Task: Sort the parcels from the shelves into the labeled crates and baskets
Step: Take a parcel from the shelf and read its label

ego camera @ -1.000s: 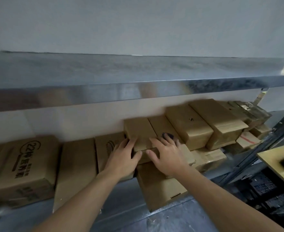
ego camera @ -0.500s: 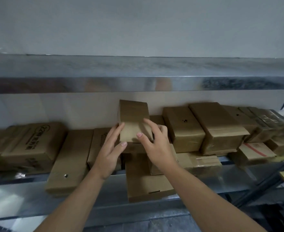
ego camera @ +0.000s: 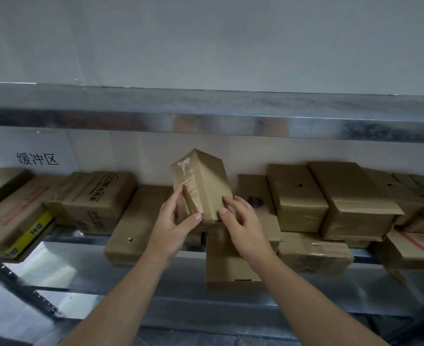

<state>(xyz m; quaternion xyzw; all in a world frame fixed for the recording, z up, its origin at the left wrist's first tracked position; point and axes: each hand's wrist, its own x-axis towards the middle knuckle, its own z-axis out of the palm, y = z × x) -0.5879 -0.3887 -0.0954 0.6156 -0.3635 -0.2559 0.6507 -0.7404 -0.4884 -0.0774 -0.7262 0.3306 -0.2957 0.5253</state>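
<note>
Left hand (ego camera: 173, 228) and right hand (ego camera: 243, 226) pinch one small taped parcel (ego camera: 201, 186) between them at its lower end, thumbs on the near face, fingers round the sides.

Head view: the parcel stands tilted on end at 12 o'clock from the wrists, above the metal shelf (ego camera: 93, 265). The two-sided grip probably serves to turn it and find a label; none is legible. Stacked cartons (ego camera: 295, 196) lie at 3 o'clock, a printed carton (ego camera: 101, 196) at 9 o'clock. Crates and baskets are not in view.
</note>
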